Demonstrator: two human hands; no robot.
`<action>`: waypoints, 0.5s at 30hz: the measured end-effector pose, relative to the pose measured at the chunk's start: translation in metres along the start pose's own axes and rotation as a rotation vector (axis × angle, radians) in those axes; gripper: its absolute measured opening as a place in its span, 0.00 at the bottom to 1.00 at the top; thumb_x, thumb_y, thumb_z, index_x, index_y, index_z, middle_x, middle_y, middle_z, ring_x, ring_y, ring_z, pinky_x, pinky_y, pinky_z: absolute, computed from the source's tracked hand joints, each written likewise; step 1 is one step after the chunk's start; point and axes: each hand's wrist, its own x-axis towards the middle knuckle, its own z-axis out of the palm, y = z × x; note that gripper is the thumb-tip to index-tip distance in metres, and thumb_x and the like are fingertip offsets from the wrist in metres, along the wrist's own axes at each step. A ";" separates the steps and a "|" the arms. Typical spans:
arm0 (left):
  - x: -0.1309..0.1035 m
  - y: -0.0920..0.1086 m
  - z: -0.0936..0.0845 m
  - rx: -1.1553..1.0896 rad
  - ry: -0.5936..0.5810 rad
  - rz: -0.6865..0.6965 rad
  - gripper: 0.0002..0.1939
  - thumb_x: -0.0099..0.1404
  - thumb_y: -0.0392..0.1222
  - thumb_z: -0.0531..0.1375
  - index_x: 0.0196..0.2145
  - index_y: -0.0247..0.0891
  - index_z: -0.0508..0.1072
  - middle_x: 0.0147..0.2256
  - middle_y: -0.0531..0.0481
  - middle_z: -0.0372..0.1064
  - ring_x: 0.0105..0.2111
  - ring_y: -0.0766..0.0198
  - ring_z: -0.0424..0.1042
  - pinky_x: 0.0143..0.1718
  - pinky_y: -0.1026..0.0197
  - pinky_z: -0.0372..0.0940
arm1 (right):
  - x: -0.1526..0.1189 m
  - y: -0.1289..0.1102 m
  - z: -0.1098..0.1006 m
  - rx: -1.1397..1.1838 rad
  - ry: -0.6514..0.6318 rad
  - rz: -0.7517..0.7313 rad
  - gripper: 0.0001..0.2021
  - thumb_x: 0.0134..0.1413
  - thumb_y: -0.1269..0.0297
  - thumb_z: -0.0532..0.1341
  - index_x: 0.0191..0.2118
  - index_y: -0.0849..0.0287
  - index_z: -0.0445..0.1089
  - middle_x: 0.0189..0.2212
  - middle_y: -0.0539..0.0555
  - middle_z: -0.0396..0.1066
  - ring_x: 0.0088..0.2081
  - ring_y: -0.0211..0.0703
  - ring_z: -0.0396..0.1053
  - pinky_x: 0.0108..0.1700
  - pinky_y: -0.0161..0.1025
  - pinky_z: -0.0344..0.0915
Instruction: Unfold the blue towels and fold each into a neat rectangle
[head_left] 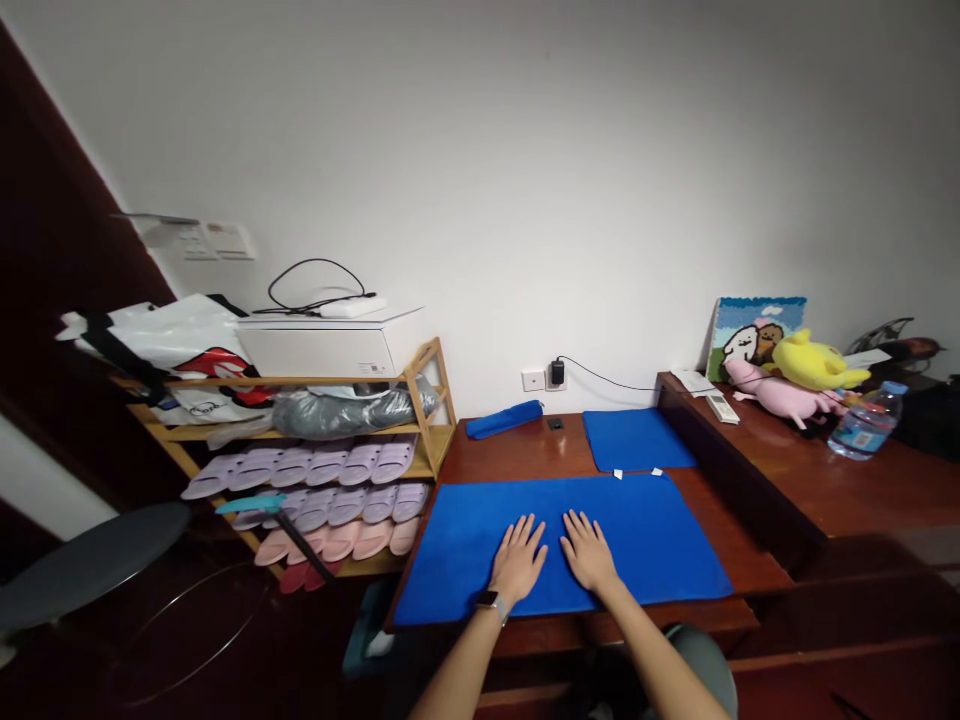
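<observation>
A blue cloth lies spread flat over the front of the wooden desk. My left hand, with a watch on its wrist, rests palm down on the cloth, fingers apart. To its right, my right hand also lies flat on the cloth with fingers spread. Neither hand holds anything. Behind the spread cloth, a folded blue cloth sits at the back right, and a narrow rolled or folded blue cloth lies at the back left by the wall. Two small white tags show at the spread cloth's far edge.
At left stands a wooden rack with several slippers, a white box and a bag. A raised surface at right bears plush toys, a water bottle and a remote. A charger is plugged into the wall.
</observation>
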 end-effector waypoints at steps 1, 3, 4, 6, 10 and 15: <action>-0.002 -0.005 0.003 0.005 -0.008 -0.036 0.30 0.79 0.55 0.47 0.75 0.51 0.62 0.76 0.45 0.53 0.77 0.49 0.52 0.76 0.38 0.50 | 0.000 0.003 0.002 -0.015 -0.018 0.014 0.33 0.76 0.51 0.41 0.79 0.54 0.51 0.78 0.53 0.48 0.79 0.53 0.43 0.78 0.59 0.42; -0.015 -0.036 0.001 0.041 0.007 -0.157 0.31 0.78 0.58 0.48 0.74 0.52 0.63 0.76 0.44 0.54 0.76 0.46 0.52 0.75 0.36 0.50 | -0.005 0.031 0.001 -0.065 -0.034 0.074 0.33 0.76 0.49 0.40 0.79 0.52 0.50 0.79 0.51 0.47 0.79 0.52 0.42 0.79 0.58 0.40; -0.025 -0.059 -0.002 0.071 0.026 -0.235 0.32 0.78 0.59 0.48 0.74 0.51 0.63 0.76 0.43 0.54 0.76 0.44 0.53 0.75 0.34 0.49 | -0.009 0.053 -0.001 -0.093 -0.032 0.117 0.33 0.76 0.49 0.40 0.79 0.51 0.50 0.79 0.51 0.46 0.79 0.52 0.42 0.79 0.58 0.40; -0.051 -0.109 -0.013 0.159 0.087 -0.444 0.35 0.77 0.60 0.47 0.75 0.46 0.61 0.76 0.41 0.54 0.76 0.41 0.52 0.75 0.31 0.48 | -0.018 0.107 -0.008 -0.147 -0.010 0.221 0.33 0.75 0.49 0.40 0.80 0.50 0.50 0.79 0.50 0.47 0.79 0.52 0.43 0.78 0.59 0.41; -0.089 -0.183 -0.036 0.257 0.131 -0.626 0.36 0.76 0.56 0.48 0.75 0.39 0.61 0.75 0.39 0.56 0.76 0.41 0.53 0.74 0.32 0.50 | -0.028 0.198 -0.019 -0.212 0.012 0.379 0.35 0.73 0.48 0.40 0.79 0.51 0.50 0.79 0.51 0.48 0.79 0.55 0.44 0.78 0.61 0.43; -0.042 -0.167 -0.039 0.266 0.248 -0.370 0.32 0.78 0.50 0.46 0.69 0.32 0.71 0.74 0.35 0.59 0.75 0.43 0.55 0.75 0.38 0.51 | 0.002 0.187 -0.030 -0.159 0.067 0.346 0.35 0.75 0.49 0.38 0.79 0.57 0.53 0.78 0.55 0.51 0.79 0.53 0.45 0.78 0.55 0.42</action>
